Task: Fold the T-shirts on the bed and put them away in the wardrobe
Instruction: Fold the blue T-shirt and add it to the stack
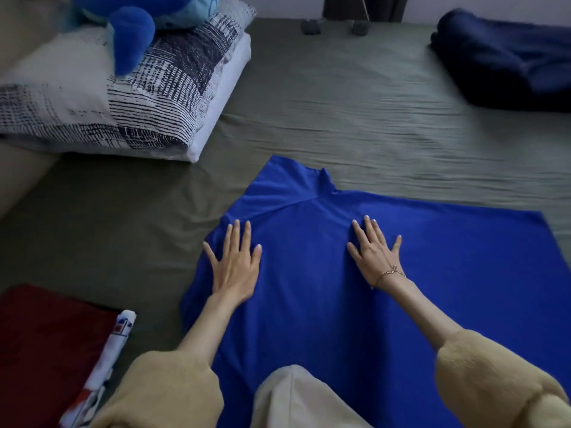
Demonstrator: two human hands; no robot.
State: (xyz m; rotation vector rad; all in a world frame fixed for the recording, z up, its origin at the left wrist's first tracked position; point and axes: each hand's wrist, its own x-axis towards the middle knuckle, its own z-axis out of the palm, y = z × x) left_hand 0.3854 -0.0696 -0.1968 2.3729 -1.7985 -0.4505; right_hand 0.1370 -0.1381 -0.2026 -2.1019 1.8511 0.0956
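— Two hands on the one shirt, then?

— Yes. The blue T-shirt (355, 273) lies spread flat on the olive-green bed sheet (355, 112), collar end pointing away from the person. The left hand (234, 267) lies palm down near the shirt's left edge, fingers straight and fanned wide. The right hand (375, 251) presses flat on the middle of the shirt, fingers also spread; a thin gold bracelet (390, 272) sits at that wrist.

— Is either hand gripping the cloth?

— No, both lie open against it, holding nothing. Fluffy beige sleeves (173, 393) cover both forearms, pushed up toward the elbows.

— What else lies around the shirt?

— Left of the shirt, at the bed's near corner, a dark red cloth (46, 344) with a white printed garment (105, 362) just beside it. Beyond the shirt to the left, a black-and-white patterned pillow (123, 97) stacked on a white one, with a blue plush toy (136, 23) on top. Beyond it to the right, well apart, a bundled navy garment (506, 60). A pale trouser knee (293, 400) overlaps the shirt's near hem.
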